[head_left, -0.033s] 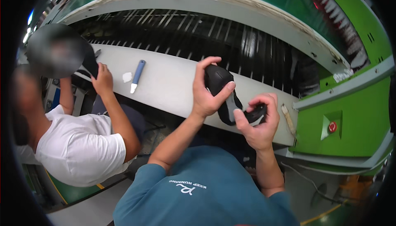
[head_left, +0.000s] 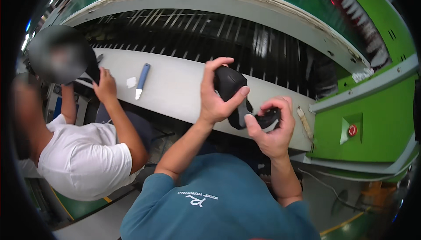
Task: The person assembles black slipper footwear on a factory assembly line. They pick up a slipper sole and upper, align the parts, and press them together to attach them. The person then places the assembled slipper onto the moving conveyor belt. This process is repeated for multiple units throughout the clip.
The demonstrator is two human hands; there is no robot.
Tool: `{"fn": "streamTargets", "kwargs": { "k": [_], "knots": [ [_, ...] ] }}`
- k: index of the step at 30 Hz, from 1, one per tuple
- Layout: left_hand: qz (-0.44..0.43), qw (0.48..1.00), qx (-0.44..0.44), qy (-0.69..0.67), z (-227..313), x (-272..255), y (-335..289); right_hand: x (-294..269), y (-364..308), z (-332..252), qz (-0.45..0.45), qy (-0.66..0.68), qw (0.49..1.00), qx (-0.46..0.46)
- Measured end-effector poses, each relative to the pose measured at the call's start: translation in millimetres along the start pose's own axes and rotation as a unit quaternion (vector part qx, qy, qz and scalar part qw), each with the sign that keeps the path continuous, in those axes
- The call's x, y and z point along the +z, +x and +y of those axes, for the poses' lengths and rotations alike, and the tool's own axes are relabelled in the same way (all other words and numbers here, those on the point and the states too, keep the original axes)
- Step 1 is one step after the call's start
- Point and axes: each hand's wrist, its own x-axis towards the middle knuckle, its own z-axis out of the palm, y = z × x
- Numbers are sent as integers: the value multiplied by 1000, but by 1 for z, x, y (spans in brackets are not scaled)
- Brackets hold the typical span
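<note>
A soft black shoe upper [head_left: 230,82] with a grey inner band is held in front of me, above the pale work ledge. My left hand [head_left: 215,93] is closed round its bulky rounded end, thumb on the near side and fingers over the far side. The other, narrower end is pinched between the thumb and curled fingers of my right hand [head_left: 277,130]. Between the hands the upper sags in a bend. My palms and fingers hide parts of it.
On the ledge [head_left: 175,73] lie a blue-handled tool with a white tip [head_left: 142,81], a white scrap [head_left: 131,82] and a pale stick-like tool [head_left: 304,121]. Beyond runs a dark slatted conveyor [head_left: 206,34]. A green machine with a red button [head_left: 352,130] stands right; a co-worker [head_left: 83,152] sits left.
My view has shifted slightly, so the ledge and tools sit a little further left. The upper's right end has turned a bit, and less pale lining shows by my right thumb. Both grips stay.
</note>
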Motion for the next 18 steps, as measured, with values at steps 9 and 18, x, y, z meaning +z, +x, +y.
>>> {"fn": "streamTargets", "kwargs": {
  "k": [9,18],
  "knots": [
    [-45,996,71,34,-1,-7,1,9,-2,7,55,26,997,-47],
    [-42,997,71,8,-1,-1,10,17,12,10,83,-26,993,-85]
  ]
}}
